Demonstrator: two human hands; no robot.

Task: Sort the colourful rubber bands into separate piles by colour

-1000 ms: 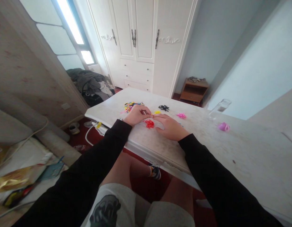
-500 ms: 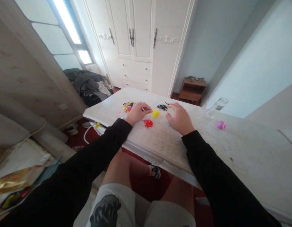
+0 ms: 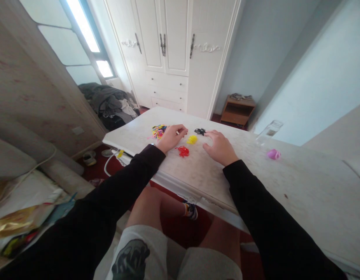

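Observation:
Small loops that look like rubber bands lie in colour piles on the table. My left hand [image 3: 172, 139] is beside the mixed-colour pile [image 3: 159, 131], its thumb and fingers curled together at the tips; anything between them is too small to make out. My right hand [image 3: 221, 147] has its thumb and index finger apart, the fingertips at the right edge of the black pile [image 3: 200, 132]. Between the hands lies the yellow pile [image 3: 192, 139]. Nearer to me is the red pile [image 3: 183, 151].
The white marbled table [image 3: 256, 186] stretches to the right. On it are a clear glass bottle or jar [image 3: 270, 132] and a pinkish-purple object [image 3: 273, 154]. Beyond stand a white wardrobe [image 3: 168, 81] and a small brown cabinet [image 3: 237, 111]. A white cable [image 3: 107, 165] hangs at the left edge.
My right fingers have come down to the black pile; a dark strand at their tips earlier no longer stands out. My left hand has lifted slightly away from the yellow pile.

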